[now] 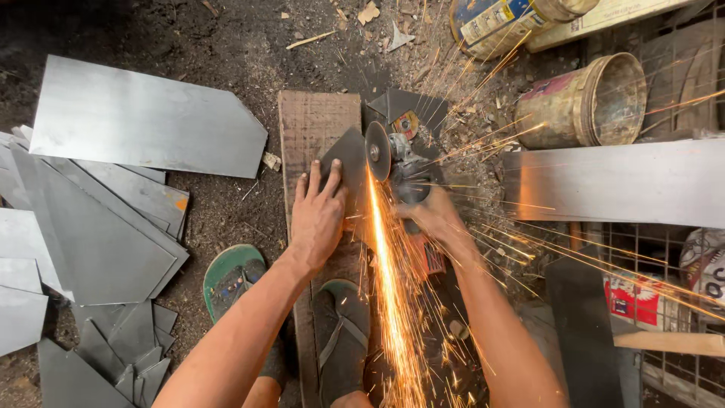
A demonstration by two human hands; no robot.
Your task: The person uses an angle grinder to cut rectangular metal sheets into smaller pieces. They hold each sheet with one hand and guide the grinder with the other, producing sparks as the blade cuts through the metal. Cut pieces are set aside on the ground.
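Foot in a dark sandal (343, 340) pins the plank (313, 128) on the dirt floor, left hand (317, 219) flat, fingers spread, on the small steel plate (349, 155) — thin, stiff, sharp-edged, likely hot, so hold away from the cut — right hand (434, 219) wrapped around the sparking angle grinder (404, 170).

I count one angle grinder (404, 170), one wooden plank (313, 128) under one small dark metal piece (349, 155), and two flip-flops: a green one (230, 276) and a dark one (343, 332). Two cans lie at the floor's upper right, a rusty bucket (585, 106) and a blue-and-yellow tin (498, 23). One long steel sheet (619, 181) lies at right, one big sheet (143, 117) upper left, and a heap of cut plates (91, 242), too overlapped to count, at the left edge.
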